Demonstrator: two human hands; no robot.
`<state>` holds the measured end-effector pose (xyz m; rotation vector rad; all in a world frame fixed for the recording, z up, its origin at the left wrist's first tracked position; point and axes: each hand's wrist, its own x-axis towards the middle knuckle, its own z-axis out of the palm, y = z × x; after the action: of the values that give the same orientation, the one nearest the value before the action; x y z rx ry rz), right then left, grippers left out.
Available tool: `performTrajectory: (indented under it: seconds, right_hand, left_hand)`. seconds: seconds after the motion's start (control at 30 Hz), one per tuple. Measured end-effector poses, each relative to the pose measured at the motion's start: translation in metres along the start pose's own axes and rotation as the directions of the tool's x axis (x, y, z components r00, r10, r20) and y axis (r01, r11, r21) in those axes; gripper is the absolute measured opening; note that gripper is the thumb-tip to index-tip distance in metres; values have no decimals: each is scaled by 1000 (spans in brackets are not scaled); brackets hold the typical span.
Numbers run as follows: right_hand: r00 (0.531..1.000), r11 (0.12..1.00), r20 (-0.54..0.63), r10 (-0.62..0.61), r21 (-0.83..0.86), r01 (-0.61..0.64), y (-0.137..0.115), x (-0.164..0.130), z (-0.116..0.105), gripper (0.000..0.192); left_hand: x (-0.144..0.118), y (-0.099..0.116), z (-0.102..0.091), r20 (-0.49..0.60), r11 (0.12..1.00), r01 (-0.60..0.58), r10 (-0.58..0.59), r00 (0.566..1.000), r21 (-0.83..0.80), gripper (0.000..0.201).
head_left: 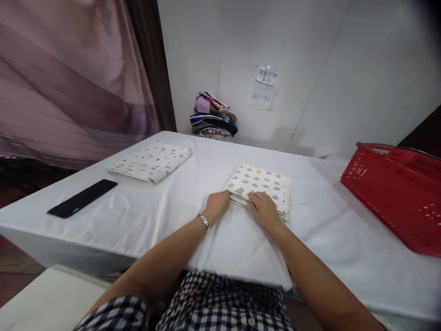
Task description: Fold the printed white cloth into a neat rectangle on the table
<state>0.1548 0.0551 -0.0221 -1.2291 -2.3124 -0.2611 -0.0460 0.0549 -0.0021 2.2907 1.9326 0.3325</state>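
Note:
A folded cream cloth with a grey cloud print (262, 183) lies in the middle of the white table (144, 216). My left hand (217, 205) grips its near left edge, fingers curled under the layers. My right hand (263, 208) rests on its near edge with the fingers pressing on the fabric. A metal bracelet sits on my left wrist.
A second folded printed cloth (151, 161) lies at the far left of the table. A black phone (82, 198) lies near the left edge. A red plastic basket (396, 188) stands at the right. A stack of folded clothes (213, 117) rests against the white wall.

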Motion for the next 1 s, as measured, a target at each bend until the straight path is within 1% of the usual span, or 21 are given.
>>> performTrajectory:
  seconds: [0.07, 0.2, 0.23, 0.27, 0.33, 0.4, 0.57, 0.67, 0.8, 0.9, 1.0]
  right_hand:
    - [1000, 1000, -9, -1, -3, 1, 0, -1, 1, 24]
    - [1000, 1000, -19, 3, -1, -3, 0, -1, 1, 24]
    - [1000, 1000, -18, 2, -1, -2, 0, -1, 1, 24]
    - [1000, 1000, -17, -1, -1, 1, 0, -1, 1, 24]
    - [1000, 1000, -18, -5, -2, 5, 0, -1, 1, 23]
    - [1000, 1000, -19, -6, 2, 6, 0, -1, 1, 23]
    - [1000, 1000, -6, -3, 26, 3, 0, -1, -1, 26]
    - [1000, 999, 14, -9, 48, 8, 0, -3, -4, 28]
    - [999, 997, 36, -26, 76, 23, 0, -6, -9, 34]
    - [999, 997, 33, -39, 73, 36, 0, -8, -10, 40]
    - [996, 993, -6, -89, 72, 89, -4, -11, -11, 43]
  left_hand:
    - [2, -2, -3, -2, 999, -17, 17, 1000, -31, 20]
    - [3, -7, -10, 18, 966, -6, 11, 1000, -260, 16]
    - [2, -8, -11, 10, 958, 1, 2, 1000, -287, 15]
    - [1, -8, -11, -4, 960, 5, -6, 1000, -281, 13]
    - [0, -9, -11, -35, 980, -1, -6, 999, -197, 11]
    - [-1, -10, -11, -32, 990, -13, 9, 999, -137, 9]
    - [0, -12, -14, 30, 989, -32, 36, 999, -143, 8]
    - [0, -11, -14, 12, 996, -22, 24, 1000, -89, 8]
    - [-5, -7, -13, -13, 999, -43, 43, 999, 12, 10]
    - [-7, -6, -14, 3, 999, -43, 43, 999, 23, 12]
    - [-7, -7, -15, 19, 999, -37, 37, 999, 1, 10]
